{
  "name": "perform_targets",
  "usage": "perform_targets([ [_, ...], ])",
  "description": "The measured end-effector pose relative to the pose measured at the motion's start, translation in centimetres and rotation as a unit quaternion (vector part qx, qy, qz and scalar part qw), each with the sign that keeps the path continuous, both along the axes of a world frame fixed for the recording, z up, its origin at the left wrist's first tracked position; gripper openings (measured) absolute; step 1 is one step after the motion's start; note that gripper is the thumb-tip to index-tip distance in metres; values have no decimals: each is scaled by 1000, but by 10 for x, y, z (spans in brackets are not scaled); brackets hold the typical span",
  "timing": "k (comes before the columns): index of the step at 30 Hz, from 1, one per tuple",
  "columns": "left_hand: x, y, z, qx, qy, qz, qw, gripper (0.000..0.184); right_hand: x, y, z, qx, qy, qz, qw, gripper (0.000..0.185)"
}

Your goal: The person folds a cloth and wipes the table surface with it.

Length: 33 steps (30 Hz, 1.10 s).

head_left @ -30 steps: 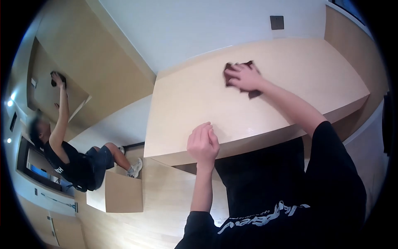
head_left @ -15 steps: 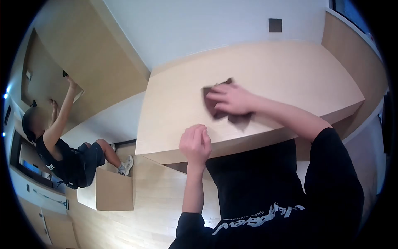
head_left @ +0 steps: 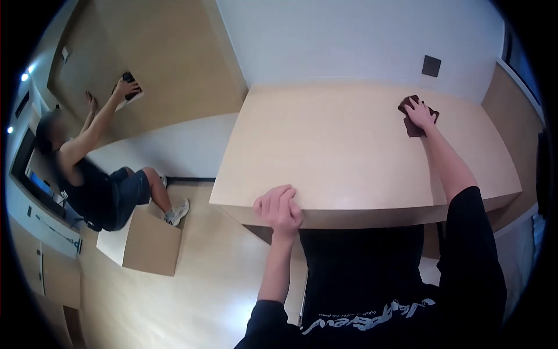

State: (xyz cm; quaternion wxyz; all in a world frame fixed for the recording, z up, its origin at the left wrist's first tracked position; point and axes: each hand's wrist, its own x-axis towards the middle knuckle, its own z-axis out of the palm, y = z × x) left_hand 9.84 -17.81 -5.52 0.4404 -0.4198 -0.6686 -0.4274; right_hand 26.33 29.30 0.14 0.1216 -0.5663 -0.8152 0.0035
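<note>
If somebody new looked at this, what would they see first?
Probably the dark cloth under the person's right hand, toward the far right part of the big pale table. The left hand is at the table's near edge, toward its left end. Off to the left, another person sits on a box, reaching up to a wood panel.

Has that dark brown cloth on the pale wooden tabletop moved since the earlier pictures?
Yes: under the person's right hand, the dark brown cloth has moved rightward and back, nearer the dark square wall plate.
</note>
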Motion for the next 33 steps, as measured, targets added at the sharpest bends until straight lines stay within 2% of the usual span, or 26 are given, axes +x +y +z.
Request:
perform_targets([
  [2,-2,3,-1,2,3,4,1000,15,-25,-16,5,-27,2,97,995,52],
  [4,-3,6,-5,16,6,2,1000,15,-57,-64,18,5,-53,220,974,47],
  [5,-3,5,-6,15,6,1,1000,15,-82,-81,10,24,-7,208,978,46],
  [7,-3,6,-4,14,2,1,1000,15,-129,-111,0,6,34,297,954,50],
  [10,0,6,-3,13,-11,-5,1000,15,-161,-201,13,22,21,427,904,60],
  [14,-2,6,-4,9,-1,5,1000,15,-165,-277,15,4,15,615,789,57],
  [17,-2,8,-7,7,-4,-2,1000,15,-152,-302,13,-33,23,683,729,54],
  [23,-4,8,-7,6,-8,8,1000,17,-159,-286,4,-85,55,685,722,52],
  [24,-3,9,-7,6,-8,5,1000,17,-162,-275,6,-55,69,682,726,51],
  [28,1,7,-3,-6,-10,-16,1000,18,-138,-209,21,-51,70,555,827,51],
  [29,3,7,-3,-5,-12,-28,1000,18,-133,-175,9,-19,91,537,839,50],
  [32,3,9,-6,1,-9,-29,1000,17,-71,-98,8,-50,126,404,904,51],
  [33,4,8,-6,1,-10,-24,1000,16,-44,-64,0,-23,111,362,925,53],
])
